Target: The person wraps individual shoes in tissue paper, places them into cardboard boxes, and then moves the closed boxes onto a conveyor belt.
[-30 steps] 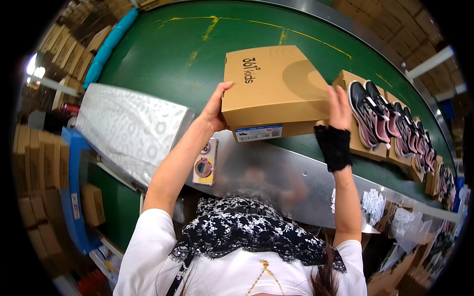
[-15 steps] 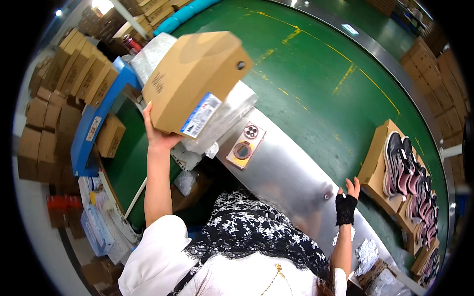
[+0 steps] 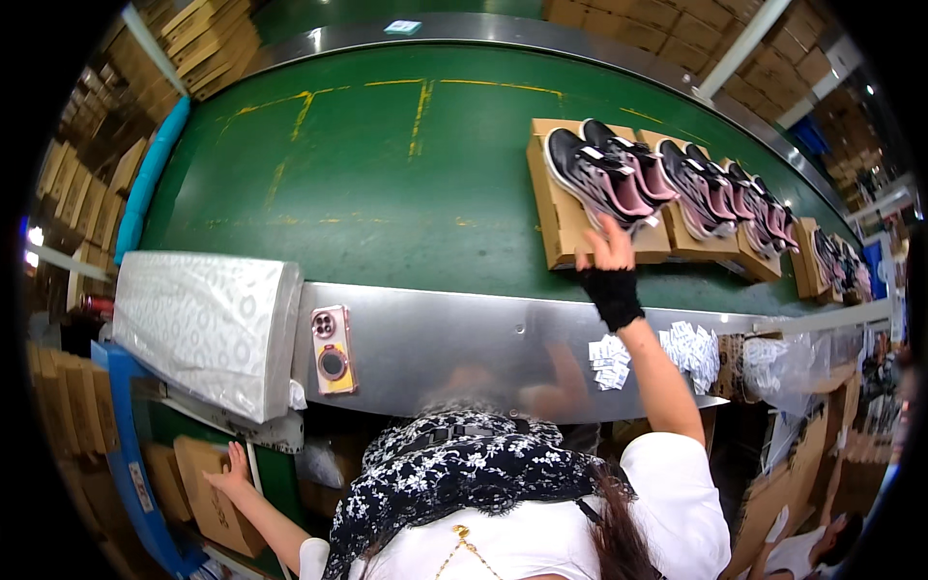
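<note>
My left hand (image 3: 230, 470) is at the lower left with its fingers spread, at the edge of a brown shoebox (image 3: 215, 498); I cannot tell whether they still touch. This box stands on a lower green surface beside another box. In a black fingerless glove, my right hand (image 3: 611, 271) reaches over the green belt with fingers apart. Its fingertips are by the nearest pair of black and pink sneakers (image 3: 604, 174), which lie on a closed brown shoebox (image 3: 563, 227). Whether a fingertip touches the shoe is unclear.
More sneakers (image 3: 701, 188) lie on boxes along the green belt (image 3: 387, 184). On the metal ledge (image 3: 464, 333) are a phone (image 3: 333, 350), small white packets (image 3: 688, 350) and a wrapped stack of patterned paper (image 3: 208, 319). Another person (image 3: 817, 546) is at the lower right.
The shoebox raised in my left hand is now down at the lower left, the hand open beside it. My right hand has moved out to the sneakers. The view has turned right.
</note>
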A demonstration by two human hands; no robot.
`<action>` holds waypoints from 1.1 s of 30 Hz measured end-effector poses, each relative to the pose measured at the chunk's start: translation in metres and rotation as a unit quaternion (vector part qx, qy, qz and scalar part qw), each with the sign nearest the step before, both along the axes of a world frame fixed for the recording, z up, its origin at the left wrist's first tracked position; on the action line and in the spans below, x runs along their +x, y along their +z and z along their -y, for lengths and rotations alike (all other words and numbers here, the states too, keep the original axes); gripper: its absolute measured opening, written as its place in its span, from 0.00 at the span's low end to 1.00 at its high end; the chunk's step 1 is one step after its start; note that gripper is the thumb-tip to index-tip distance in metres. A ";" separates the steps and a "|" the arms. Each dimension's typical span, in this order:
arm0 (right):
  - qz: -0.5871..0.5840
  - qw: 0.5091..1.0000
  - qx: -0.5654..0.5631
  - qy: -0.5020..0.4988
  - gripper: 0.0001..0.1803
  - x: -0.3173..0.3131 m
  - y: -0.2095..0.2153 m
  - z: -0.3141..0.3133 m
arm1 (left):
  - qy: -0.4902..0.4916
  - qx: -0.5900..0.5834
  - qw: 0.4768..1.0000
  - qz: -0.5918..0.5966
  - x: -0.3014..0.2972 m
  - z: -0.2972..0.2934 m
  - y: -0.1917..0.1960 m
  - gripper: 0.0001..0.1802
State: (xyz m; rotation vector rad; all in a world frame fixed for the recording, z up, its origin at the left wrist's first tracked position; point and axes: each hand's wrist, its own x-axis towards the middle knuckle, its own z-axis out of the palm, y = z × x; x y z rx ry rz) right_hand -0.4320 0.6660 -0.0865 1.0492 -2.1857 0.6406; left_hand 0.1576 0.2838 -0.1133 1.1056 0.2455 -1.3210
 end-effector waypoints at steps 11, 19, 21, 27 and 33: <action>0.178 0.955 0.225 -0.079 0.23 -0.088 0.059 -0.035 | -0.545 -0.219 0.727 0.355 -0.216 -0.009 0.031 0.29; 0.263 0.930 0.257 -0.001 0.26 0.044 0.171 0.020 | -0.606 -0.559 0.442 0.353 -0.379 -0.122 0.126 0.15; 0.262 0.924 0.273 0.059 0.26 0.062 0.178 0.028 | -0.567 -0.647 0.356 0.365 -0.410 -0.145 0.148 0.17; 0.305 0.903 0.255 0.162 0.27 0.078 0.165 0.045 | -0.703 -0.515 0.347 0.347 -0.434 -0.156 0.142 0.16; 0.215 0.924 0.223 0.223 0.28 0.087 0.124 0.053 | -0.717 -0.478 0.388 0.327 -0.412 -0.137 0.110 0.15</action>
